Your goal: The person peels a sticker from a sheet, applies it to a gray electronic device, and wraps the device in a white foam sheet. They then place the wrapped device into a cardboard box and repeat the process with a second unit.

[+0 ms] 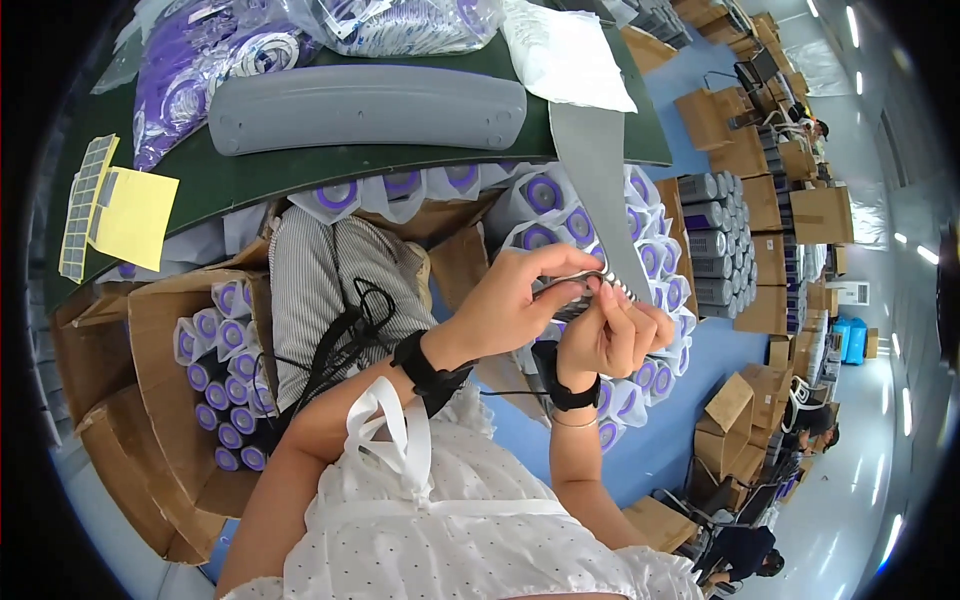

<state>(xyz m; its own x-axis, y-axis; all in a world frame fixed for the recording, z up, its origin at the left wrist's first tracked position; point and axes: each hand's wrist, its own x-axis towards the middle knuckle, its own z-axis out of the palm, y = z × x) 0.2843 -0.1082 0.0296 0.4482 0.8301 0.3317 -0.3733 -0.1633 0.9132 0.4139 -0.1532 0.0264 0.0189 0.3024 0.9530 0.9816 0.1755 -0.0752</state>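
A long flat grey strip runs from under a white packet on the table down to my hands. Its lower end is bent and shows a row of small light and dark ridges. My left hand is closed, thumb and fingers pinching this ridged end. My right hand sits right beside it, fingertips pressed together on the same edge. What lies between the fingertips is partly hidden. Each wrist wears a black band. A curved grey plastic panel rests on the dark green table.
Clear bags of purple and white parts lie at the table's back. A yellow paper and a label sheet are at its left. Cardboard boxes of wrapped purple-ended cylinders stand below. Black cables cross my lap. People work at far right.
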